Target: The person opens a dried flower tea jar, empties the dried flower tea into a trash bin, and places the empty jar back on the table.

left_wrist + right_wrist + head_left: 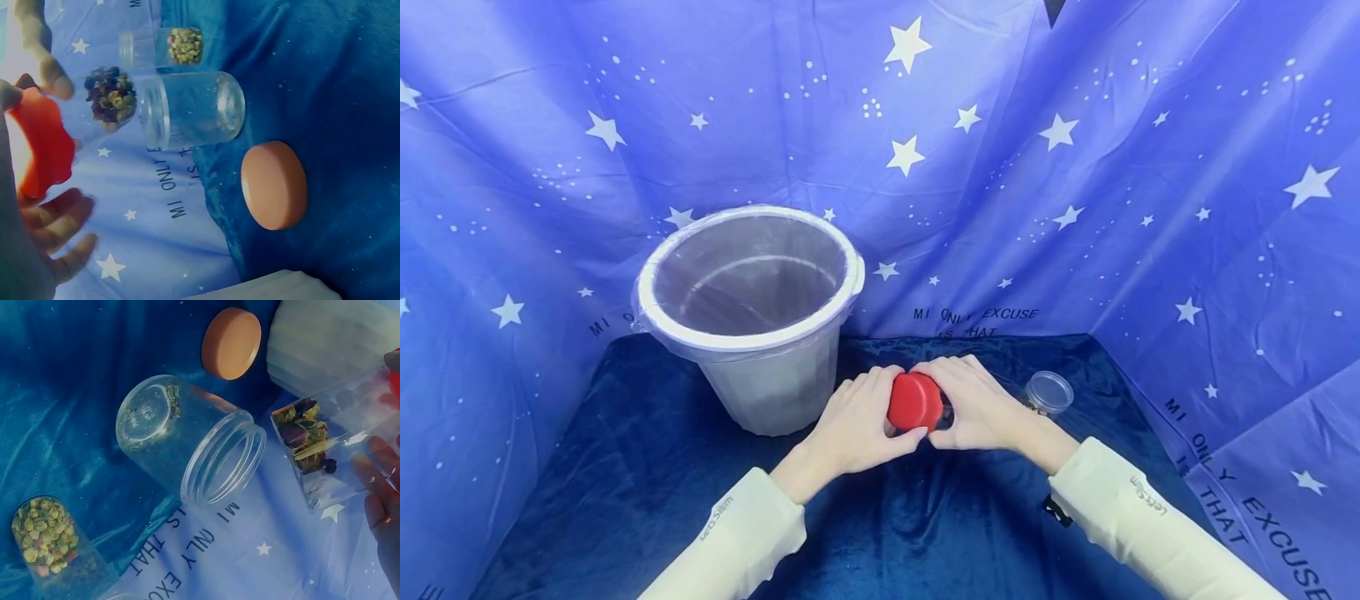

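Observation:
Both hands are at a clear jar [357, 419] with a red lid [916, 402], held above the cloth. My left hand [856, 427] curls its thumb and fingers round the lid's left side. My right hand [977, 408] does the same from the right. Dried flowers [111, 99] show through the jar's far end in both wrist views. Below, a larger open jar [178, 434] lies or stands on the cloth with a few bits inside. Beside it is an orange-brown lid [275, 185]. My hands hide this open jar and lid in the head view.
A white bin [767, 387] with a clear liner stands at the left back. A small clear jar [1049, 393] of dried buds [50, 536] is beyond my right wrist. Dark blue cloth [925, 517] covers the table, and a star-patterned curtain [790, 125] surrounds it.

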### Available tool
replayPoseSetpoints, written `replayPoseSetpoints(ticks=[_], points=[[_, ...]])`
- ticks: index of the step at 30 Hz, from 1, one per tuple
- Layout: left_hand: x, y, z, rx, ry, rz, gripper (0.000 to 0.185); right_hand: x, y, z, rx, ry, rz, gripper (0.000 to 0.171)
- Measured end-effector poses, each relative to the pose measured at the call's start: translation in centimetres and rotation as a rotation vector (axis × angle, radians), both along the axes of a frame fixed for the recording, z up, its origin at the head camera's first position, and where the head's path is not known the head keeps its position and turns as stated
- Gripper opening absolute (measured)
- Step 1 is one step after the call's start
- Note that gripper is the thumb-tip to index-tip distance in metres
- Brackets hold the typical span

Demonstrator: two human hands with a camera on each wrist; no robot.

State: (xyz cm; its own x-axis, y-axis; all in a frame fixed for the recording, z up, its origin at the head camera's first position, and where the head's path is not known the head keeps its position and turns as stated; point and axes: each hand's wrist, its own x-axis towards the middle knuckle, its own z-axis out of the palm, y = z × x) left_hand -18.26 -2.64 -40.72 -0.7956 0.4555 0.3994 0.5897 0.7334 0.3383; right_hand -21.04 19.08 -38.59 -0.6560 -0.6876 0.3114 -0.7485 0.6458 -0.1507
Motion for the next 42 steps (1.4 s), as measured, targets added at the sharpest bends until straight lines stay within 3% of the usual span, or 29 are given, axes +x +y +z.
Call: replayPoseSetpoints(ticks=[5,10,14,18,22,28,34,37,42], points=[[0.2,-0.2,-0.4,0.029,0.034,-0.014,0.063,0.1,-0.2,-0.1,-0.015,0.0,0.027,0.073],[0.1,-0.7,-0.7,0.079,0.017,-0.041,0.059,0.2,-0.3,-0.2,-0.05,-0.018,0.084,0.067],[0.0,-1.2,-1.1,0.114,-0.017,-0.059,0.06,0.3,-0.4,-0.4,-0.066,-0.143,0.09,0.069],[0.0,-1.5,-1.5,0.149,-0.029,-0.075,0.062,0.6,-0.3,-0.6,-0.043,-0.294,0.021,0.073],[0.0,-1.8,-1.7,0.167,-0.041,-0.08,0.063,0.8,-0.1,-0.9,-0.021,-0.354,-0.016,0.072],[0.1,-2.2,-1.6,0.152,-0.142,-0.077,0.064,0.9,0.2,-1.0,-0.015,-0.393,-0.02,0.071],[0.1,-2.7,-1.4,0.123,-0.264,-0.141,0.066,1.6,0.4,-1.5,-0.026,-0.473,-0.004,0.068],[0.0,-2.8,-1.5,0.099,-0.219,-0.202,0.065,1.8,0.4,-1.8,-0.043,-0.502,0.016,0.065],[-0.2,-2.6,-2.1,-0.026,0.009,-0.305,0.06,1.9,0.3,-2.3,-0.007,-0.537,0.038,0.056]])
